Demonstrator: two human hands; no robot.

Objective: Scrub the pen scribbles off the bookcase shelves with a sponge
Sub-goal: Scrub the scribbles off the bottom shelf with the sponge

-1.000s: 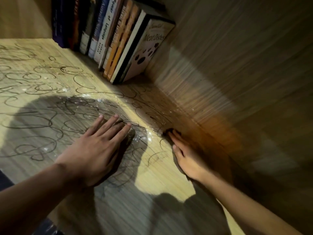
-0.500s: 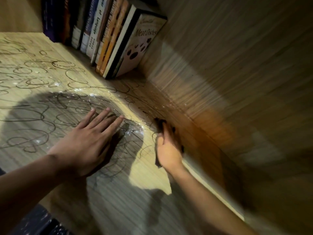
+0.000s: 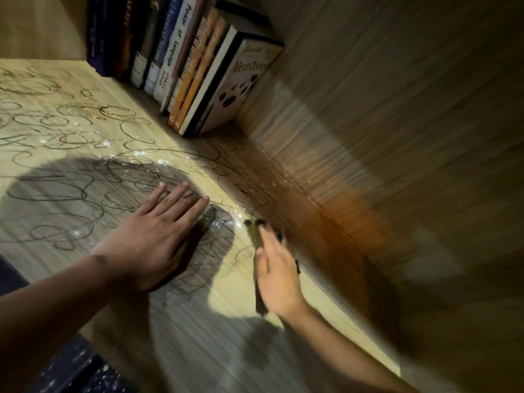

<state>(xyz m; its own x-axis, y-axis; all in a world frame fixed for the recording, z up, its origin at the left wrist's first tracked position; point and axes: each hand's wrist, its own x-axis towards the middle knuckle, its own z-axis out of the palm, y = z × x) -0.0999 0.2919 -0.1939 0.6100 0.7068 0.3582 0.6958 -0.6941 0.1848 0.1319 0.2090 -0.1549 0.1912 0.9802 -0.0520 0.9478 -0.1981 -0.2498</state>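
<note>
The light wooden shelf [image 3: 71,89] is covered in looping dark pen scribbles [image 3: 56,191], with white foam specks among them. My left hand [image 3: 153,239] lies flat on the shelf, palm down, fingers together and pointing toward the books. My right hand [image 3: 279,273] presses a dark sponge [image 3: 253,229] against the shelf near the right side wall. Only the sponge's tip and edges show past my fingers. Both are blurred by motion. The strip of shelf by my right wrist shows few marks.
A row of upright books [image 3: 181,63] stands at the back of the shelf, the outermost leaning against the right wall [image 3: 382,137]. The wooden back panel [image 3: 39,26] rises at far left. A dark speckled floor [image 3: 85,373] shows below the shelf's front edge.
My right hand and sponge have slid along the right wall, pulling back from the corner and turning edge-up. My left hand stays planted flat. The camera has shifted slightly.
</note>
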